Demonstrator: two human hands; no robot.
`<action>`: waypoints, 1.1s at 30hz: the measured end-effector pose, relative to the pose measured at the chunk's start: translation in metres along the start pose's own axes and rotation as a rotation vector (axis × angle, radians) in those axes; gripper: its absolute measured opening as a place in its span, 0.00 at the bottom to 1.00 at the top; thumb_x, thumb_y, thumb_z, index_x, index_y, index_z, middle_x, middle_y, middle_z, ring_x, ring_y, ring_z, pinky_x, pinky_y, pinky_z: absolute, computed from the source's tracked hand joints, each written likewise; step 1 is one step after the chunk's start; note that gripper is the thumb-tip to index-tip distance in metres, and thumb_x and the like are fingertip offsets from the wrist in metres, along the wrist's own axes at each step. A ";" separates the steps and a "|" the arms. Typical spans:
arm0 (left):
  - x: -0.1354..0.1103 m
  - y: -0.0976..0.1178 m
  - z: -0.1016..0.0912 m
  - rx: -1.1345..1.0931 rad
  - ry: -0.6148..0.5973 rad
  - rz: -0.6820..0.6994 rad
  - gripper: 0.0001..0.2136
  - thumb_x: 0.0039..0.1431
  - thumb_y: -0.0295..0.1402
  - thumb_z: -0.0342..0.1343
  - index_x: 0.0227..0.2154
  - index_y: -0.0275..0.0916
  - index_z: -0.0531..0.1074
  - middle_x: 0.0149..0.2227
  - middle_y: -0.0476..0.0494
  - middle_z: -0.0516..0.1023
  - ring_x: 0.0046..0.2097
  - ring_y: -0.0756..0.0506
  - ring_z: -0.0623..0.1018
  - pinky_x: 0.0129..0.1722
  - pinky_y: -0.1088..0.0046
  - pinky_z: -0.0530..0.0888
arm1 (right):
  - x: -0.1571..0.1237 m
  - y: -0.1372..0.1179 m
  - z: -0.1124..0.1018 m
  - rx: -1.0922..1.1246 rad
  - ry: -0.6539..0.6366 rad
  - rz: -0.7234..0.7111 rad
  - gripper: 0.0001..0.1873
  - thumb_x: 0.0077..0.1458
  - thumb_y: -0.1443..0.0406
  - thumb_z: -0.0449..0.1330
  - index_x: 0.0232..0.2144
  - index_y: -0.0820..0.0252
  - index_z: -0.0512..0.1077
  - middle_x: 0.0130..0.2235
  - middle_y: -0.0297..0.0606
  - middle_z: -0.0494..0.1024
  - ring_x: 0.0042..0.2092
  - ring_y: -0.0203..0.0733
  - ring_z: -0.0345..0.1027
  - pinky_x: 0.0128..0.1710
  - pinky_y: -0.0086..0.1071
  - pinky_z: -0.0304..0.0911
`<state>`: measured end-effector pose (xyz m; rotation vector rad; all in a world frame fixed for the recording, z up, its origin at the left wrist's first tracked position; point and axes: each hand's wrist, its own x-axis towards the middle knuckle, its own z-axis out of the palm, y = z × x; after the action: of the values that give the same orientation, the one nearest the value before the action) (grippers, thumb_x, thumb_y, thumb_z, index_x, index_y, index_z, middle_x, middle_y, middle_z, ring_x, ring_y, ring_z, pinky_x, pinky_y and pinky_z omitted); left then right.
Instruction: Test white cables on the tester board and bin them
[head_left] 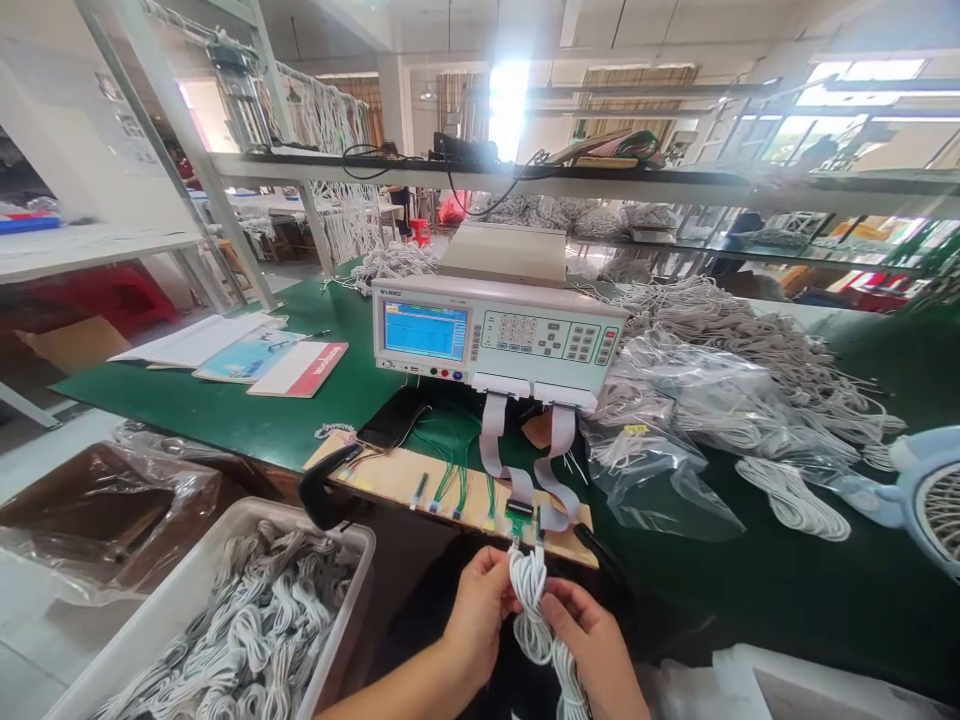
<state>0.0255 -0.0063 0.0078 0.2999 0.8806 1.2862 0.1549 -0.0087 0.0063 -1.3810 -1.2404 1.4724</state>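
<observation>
Both hands are at a bundle of white cable (531,610) just in front of a wooden board (397,478). My left hand (480,605) pinches the bundle's upper left side, close to the small green circuit board (519,518) at the board's front edge. With fingers curled, my right hand (589,640) grips the right side, where more looped white cable hangs down. The cable's upper ends reach the connectors at the board edge; whether they are fully plugged in I cannot make out. Grey ribbon cables (495,435) run from there up to a tester with a lit blue screen (424,330).
A white bin (360,560) of coiled cables stands at lower left, beside a plastic-lined carton (90,500). Bagged cables (645,440) and a large cable heap (720,330) cover the right of the green table. A fan (926,490) stands at the right edge, booklets (296,370) at left.
</observation>
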 end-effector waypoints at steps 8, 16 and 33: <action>0.010 0.005 -0.015 0.003 -0.012 -0.137 0.11 0.38 0.34 0.61 0.19 0.34 0.64 0.17 0.52 0.64 0.19 0.58 0.61 0.20 0.82 0.58 | -0.010 -0.009 0.011 0.216 -0.004 0.088 0.15 0.43 0.60 0.60 0.35 0.62 0.72 0.32 0.38 0.77 0.35 0.44 0.68 0.36 0.33 0.62; 0.012 -0.008 -0.017 0.138 0.017 0.096 0.10 0.41 0.35 0.58 0.20 0.34 0.66 0.19 0.52 0.67 0.22 0.55 0.62 0.24 0.79 0.59 | -0.006 -0.001 0.012 0.433 -0.020 0.222 0.13 0.41 0.62 0.62 0.32 0.59 0.72 0.28 0.35 0.76 0.29 0.40 0.68 0.29 0.30 0.62; 0.021 0.001 -0.008 0.030 -0.085 -0.117 0.13 0.37 0.39 0.60 0.18 0.32 0.67 0.16 0.51 0.64 0.19 0.54 0.61 0.22 0.77 0.56 | 0.023 0.013 -0.007 0.180 0.062 0.155 0.13 0.36 0.57 0.61 0.25 0.58 0.74 0.25 0.39 0.78 0.32 0.49 0.71 0.31 0.34 0.64</action>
<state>0.0194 0.0112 -0.0053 0.3203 0.8337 1.1449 0.1595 0.0111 -0.0119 -1.4148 -0.9554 1.5927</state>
